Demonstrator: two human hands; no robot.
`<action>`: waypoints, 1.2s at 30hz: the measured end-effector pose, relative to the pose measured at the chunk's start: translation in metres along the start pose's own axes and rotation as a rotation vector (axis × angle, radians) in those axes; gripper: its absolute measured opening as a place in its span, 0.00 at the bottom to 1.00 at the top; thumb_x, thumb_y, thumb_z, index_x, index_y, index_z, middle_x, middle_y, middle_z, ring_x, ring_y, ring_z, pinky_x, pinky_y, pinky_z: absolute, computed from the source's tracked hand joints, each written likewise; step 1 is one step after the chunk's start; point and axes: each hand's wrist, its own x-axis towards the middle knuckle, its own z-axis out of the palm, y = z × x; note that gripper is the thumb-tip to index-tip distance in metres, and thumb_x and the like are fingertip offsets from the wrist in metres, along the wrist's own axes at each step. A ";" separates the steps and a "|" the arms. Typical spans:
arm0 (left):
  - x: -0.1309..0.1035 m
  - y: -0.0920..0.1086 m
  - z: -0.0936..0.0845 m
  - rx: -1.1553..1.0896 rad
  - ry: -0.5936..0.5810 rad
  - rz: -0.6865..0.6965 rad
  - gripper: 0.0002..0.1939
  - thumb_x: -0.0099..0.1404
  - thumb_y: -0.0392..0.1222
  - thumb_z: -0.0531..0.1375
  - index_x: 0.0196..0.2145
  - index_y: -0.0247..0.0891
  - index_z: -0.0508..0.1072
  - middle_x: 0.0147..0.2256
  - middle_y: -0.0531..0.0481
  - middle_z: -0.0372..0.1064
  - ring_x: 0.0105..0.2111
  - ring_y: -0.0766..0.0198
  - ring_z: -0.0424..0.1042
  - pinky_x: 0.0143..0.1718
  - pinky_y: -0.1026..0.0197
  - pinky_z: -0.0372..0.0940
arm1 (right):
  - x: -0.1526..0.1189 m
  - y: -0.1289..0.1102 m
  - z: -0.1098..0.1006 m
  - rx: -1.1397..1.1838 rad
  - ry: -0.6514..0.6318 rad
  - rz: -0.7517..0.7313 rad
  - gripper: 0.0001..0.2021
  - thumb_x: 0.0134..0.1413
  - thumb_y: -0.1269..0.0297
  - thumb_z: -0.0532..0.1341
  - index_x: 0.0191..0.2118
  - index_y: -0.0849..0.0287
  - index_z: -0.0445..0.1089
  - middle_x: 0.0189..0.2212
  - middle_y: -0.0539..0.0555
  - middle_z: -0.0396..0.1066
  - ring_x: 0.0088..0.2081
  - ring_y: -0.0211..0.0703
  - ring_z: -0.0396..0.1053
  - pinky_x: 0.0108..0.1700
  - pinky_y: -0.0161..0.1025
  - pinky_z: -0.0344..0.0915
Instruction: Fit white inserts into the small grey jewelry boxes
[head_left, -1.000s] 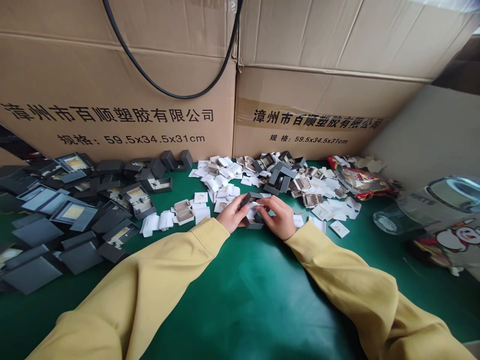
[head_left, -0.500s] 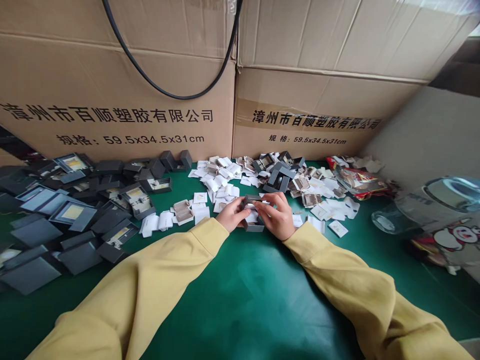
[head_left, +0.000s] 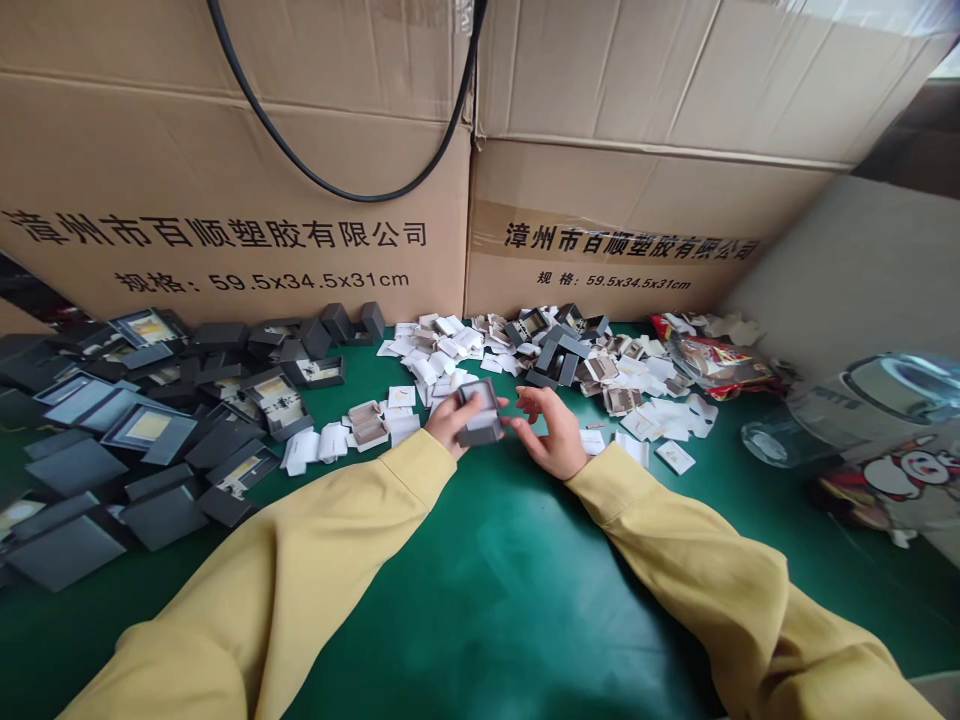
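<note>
My left hand (head_left: pixel 448 420) grips a small dark grey box (head_left: pixel 480 428) by its left side, with the thumb over its rim. The box is tilted, and a pale inside shows. Just to its right hovers my right hand (head_left: pixel 551 432), fingers apart and curved, holding nothing I can see. Behind the hands lie white folded papers (head_left: pixel 442 352) and cards in a loose heap. Beside my left hand are a beige insert tray (head_left: pixel 367 424) and a white card (head_left: pixel 401 396).
Many dark grey boxes (head_left: pixel 161 512), some open, are piled on the left of the green table (head_left: pixel 480 590). More boxes (head_left: pixel 556 355) lie at the back. A clear plastic jar (head_left: pixel 847 410) and a red snack packet (head_left: pixel 720 362) are at right. Large cartons (head_left: pixel 300 150) stand behind.
My right hand has come off the grey box and moved slightly right, its fingers spreading. My left hand has shifted the box a little left and tilted it.
</note>
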 end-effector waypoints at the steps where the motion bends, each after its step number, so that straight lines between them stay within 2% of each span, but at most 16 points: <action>1: 0.002 0.004 -0.003 -0.061 0.020 -0.012 0.17 0.55 0.45 0.60 0.41 0.35 0.66 0.38 0.44 0.71 0.30 0.61 0.72 0.30 0.60 0.66 | 0.001 0.000 0.001 -0.007 -0.012 0.006 0.17 0.55 0.63 0.54 0.51 0.56 0.58 0.36 0.55 0.66 0.34 0.40 0.64 0.35 0.38 0.66; 4: 0.008 0.017 -0.013 -0.168 0.065 -0.046 0.11 0.62 0.42 0.53 0.38 0.34 0.68 0.37 0.45 0.72 0.27 0.65 0.71 0.24 0.65 0.64 | 0.009 -0.002 0.010 -0.074 -0.076 0.007 0.16 0.56 0.63 0.52 0.50 0.57 0.60 0.43 0.57 0.66 0.44 0.45 0.62 0.44 0.44 0.64; 8: 0.011 0.028 -0.024 -0.322 0.073 -0.060 0.15 0.66 0.42 0.46 0.37 0.34 0.69 0.32 0.47 0.73 0.24 0.68 0.70 0.21 0.69 0.61 | 0.033 -0.003 0.037 -0.207 -0.186 -0.027 0.22 0.54 0.60 0.52 0.54 0.59 0.57 0.56 0.59 0.54 0.55 0.51 0.51 0.55 0.50 0.54; 11: 0.008 0.033 -0.025 -0.380 0.044 -0.079 0.16 0.67 0.42 0.43 0.39 0.35 0.68 0.30 0.49 0.73 0.23 0.69 0.69 0.20 0.69 0.61 | 0.053 -0.001 0.059 -0.332 -0.243 0.056 0.25 0.53 0.58 0.53 0.57 0.56 0.55 0.60 0.57 0.46 0.60 0.57 0.41 0.56 0.55 0.48; 13: 0.005 0.035 -0.023 -0.380 0.027 -0.086 0.16 0.67 0.41 0.43 0.40 0.35 0.67 0.30 0.48 0.73 0.24 0.68 0.70 0.21 0.69 0.62 | 0.063 0.003 0.069 -0.373 -0.337 0.118 0.25 0.52 0.60 0.53 0.58 0.55 0.55 0.61 0.56 0.47 0.59 0.59 0.41 0.54 0.56 0.48; 15: 0.002 0.034 -0.020 -0.358 -0.007 -0.102 0.15 0.67 0.41 0.43 0.40 0.34 0.67 0.30 0.47 0.73 0.24 0.67 0.71 0.23 0.68 0.64 | 0.070 0.006 0.072 -0.384 -0.430 0.152 0.25 0.53 0.62 0.52 0.58 0.54 0.54 0.60 0.55 0.49 0.57 0.57 0.47 0.53 0.54 0.50; 17: 0.000 0.032 -0.017 -0.326 -0.049 -0.112 0.14 0.67 0.41 0.44 0.40 0.33 0.66 0.30 0.47 0.73 0.25 0.66 0.72 0.24 0.68 0.65 | 0.072 0.008 0.071 -0.396 -0.468 0.157 0.23 0.54 0.63 0.51 0.57 0.53 0.56 0.59 0.53 0.51 0.55 0.54 0.51 0.51 0.51 0.52; 21: -0.001 0.026 -0.014 -0.273 -0.114 -0.109 0.13 0.66 0.41 0.46 0.41 0.33 0.65 0.31 0.46 0.73 0.25 0.65 0.72 0.25 0.68 0.66 | 0.073 0.007 0.068 -0.459 -0.392 0.117 0.18 0.56 0.62 0.49 0.53 0.49 0.61 0.57 0.50 0.56 0.53 0.52 0.51 0.51 0.49 0.50; 25: 0.000 0.022 -0.013 -0.251 -0.124 -0.125 0.13 0.65 0.42 0.48 0.44 0.34 0.64 0.31 0.45 0.72 0.26 0.65 0.73 0.26 0.67 0.66 | 0.083 0.007 0.079 -0.472 -0.238 0.139 0.22 0.56 0.57 0.49 0.57 0.51 0.54 0.59 0.52 0.51 0.56 0.53 0.45 0.53 0.49 0.47; 27: 0.000 0.022 -0.013 -0.247 -0.113 -0.124 0.14 0.64 0.42 0.50 0.44 0.34 0.64 0.31 0.45 0.72 0.27 0.64 0.73 0.26 0.66 0.66 | 0.088 0.008 0.085 -0.425 -0.226 0.191 0.23 0.57 0.56 0.48 0.58 0.52 0.54 0.59 0.53 0.51 0.55 0.52 0.47 0.52 0.49 0.49; 29: 0.000 0.022 -0.012 -0.241 -0.106 -0.125 0.13 0.64 0.42 0.49 0.43 0.34 0.65 0.32 0.45 0.72 0.27 0.64 0.72 0.26 0.66 0.66 | 0.092 0.010 0.089 -0.361 -0.242 0.236 0.20 0.57 0.58 0.47 0.54 0.52 0.59 0.55 0.54 0.57 0.53 0.51 0.50 0.50 0.48 0.52; 32: -0.002 0.023 -0.010 -0.225 -0.090 -0.136 0.12 0.64 0.42 0.48 0.39 0.34 0.67 0.31 0.45 0.72 0.27 0.64 0.72 0.27 0.65 0.65 | 0.094 0.012 0.089 -0.286 -0.215 0.261 0.16 0.56 0.63 0.49 0.48 0.53 0.65 0.45 0.54 0.68 0.50 0.50 0.56 0.49 0.49 0.53; 36: -0.004 0.025 -0.006 -0.207 -0.052 -0.146 0.12 0.64 0.41 0.49 0.38 0.34 0.69 0.31 0.45 0.73 0.27 0.62 0.72 0.28 0.63 0.63 | 0.092 0.018 0.088 -0.171 -0.038 0.296 0.15 0.55 0.65 0.50 0.47 0.56 0.66 0.39 0.55 0.70 0.45 0.47 0.61 0.48 0.47 0.57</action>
